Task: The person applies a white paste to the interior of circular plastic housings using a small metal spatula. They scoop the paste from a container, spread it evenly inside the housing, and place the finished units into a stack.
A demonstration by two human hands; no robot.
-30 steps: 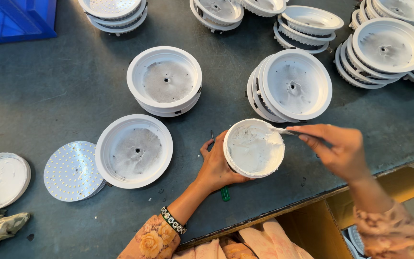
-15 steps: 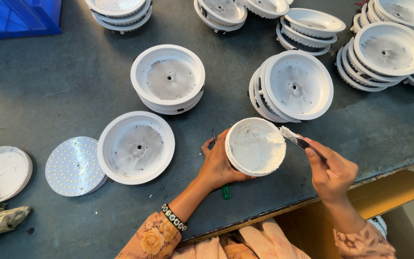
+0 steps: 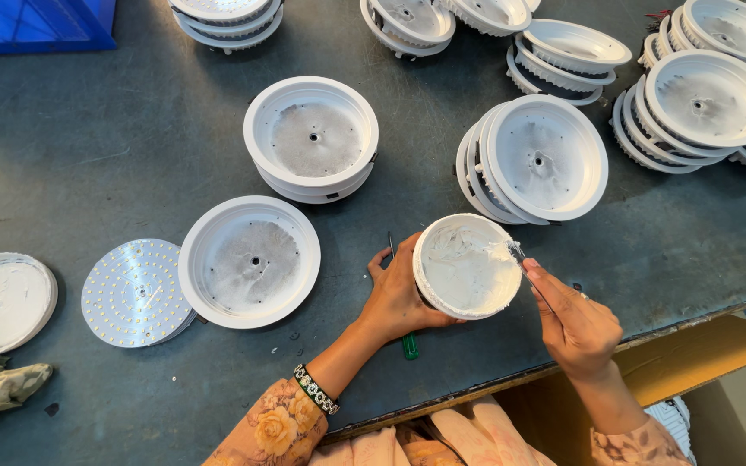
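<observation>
I see left hand (image 3: 397, 295) clasping white round tub of paste (image 3: 467, 267), fingers wrapped around its side, tub tilted above grey worktable (image 3: 88, 138) near front edge. Right hand (image 3: 573, 321) pinches small brush (image 3: 521, 261), fingers closed on handle, bristle tip touching tub's right rim. Green-handled screwdriver (image 3: 407, 338) lies on table under left hand. White lamp housing (image 3: 249, 261) sits just left of that hand, perforated round disc (image 3: 134, 292) beside it. Stacks of housings (image 3: 535, 159) crowd table's far side.
</observation>
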